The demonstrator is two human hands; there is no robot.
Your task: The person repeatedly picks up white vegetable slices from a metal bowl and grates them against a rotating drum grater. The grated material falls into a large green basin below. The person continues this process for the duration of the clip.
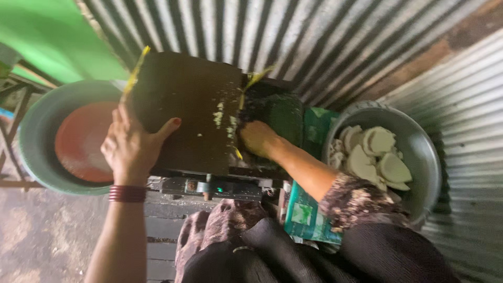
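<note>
A person's left hand (131,147) grips the near-left edge of a dark flat cover (186,110) on a grating machine (220,186), thumb over the top, fingers curled round the side; a dark red bangle (127,193) sits at the wrist. The right hand (258,138) is bunched & pressed into the machine's opening just right of the cover; can't tell what, if anything, it grasps. White shreds (219,116) cling to the cover's right edge betw. the two hands. Left of the left hand, nearly touching it: a green basin (36,131) w/ a reddish-brown plate (81,141) inside. Right of the right forearm: a grey metal bowl (427,152) heaped w/ white coconut pieces (374,154). Corrugated sheet metal (314,42) closes in tight behind & at right; a strip of bare ground (36,236) lies open at near left.
</note>
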